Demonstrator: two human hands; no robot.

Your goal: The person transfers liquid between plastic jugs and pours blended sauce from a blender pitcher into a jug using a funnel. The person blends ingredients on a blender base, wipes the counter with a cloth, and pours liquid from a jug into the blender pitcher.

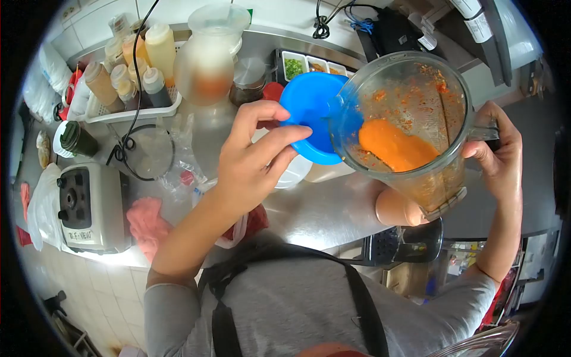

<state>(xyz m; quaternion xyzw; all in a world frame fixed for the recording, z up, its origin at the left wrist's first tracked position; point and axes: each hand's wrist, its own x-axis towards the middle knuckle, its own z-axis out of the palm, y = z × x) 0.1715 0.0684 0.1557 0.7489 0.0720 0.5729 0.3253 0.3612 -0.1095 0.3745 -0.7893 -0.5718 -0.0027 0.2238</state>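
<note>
My right hand (pixel 497 149) is wrapped around the handle of a clear blender jar (pixel 410 68), tilted with its wide mouth toward me. Orange sauce (pixel 395 146) pools inside, and reddish bits cling to the wall. My left hand (pixel 256 154) pinches the near left rim of a blue plastic bowl (pixel 312 98) between thumb and fingers. The jar's rim overlaps the bowl's right side; whether they touch I cannot tell. Under the bowl shows part of a whitish round container (pixel 294 174). A peach-coloured cup (pixel 391 206) stands below the jar.
At left are a blender base (pixel 89 205), a pink cloth (pixel 147 226) and a white basket (pixel 134 115) of sauce bottles. A cloudy jar (pixel 205 65) stands at the back beside a tray of chopped toppings (pixel 293 66). A black cord (pixel 139 89) hangs down at left.
</note>
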